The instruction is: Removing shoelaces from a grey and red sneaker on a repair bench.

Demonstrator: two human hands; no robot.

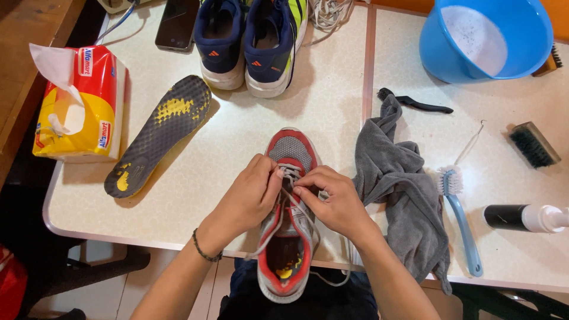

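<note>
Between your fingers lies one red-and-grey mesh running shoe (288, 219), toe away from you, heel overhanging the table edge. Your left hand (252, 192) and right hand (332, 201) each pinch the grey shoelace (290, 178) near the toe-end eyelets; judged from the loose ends, lacing is unfinished. Beyond your fingertips: two navy shoes (249, 41), one blue basin (483, 38). Right of them: one grey cloth (403, 189), three brushes. Left: one dotted insole (160, 133).
</note>
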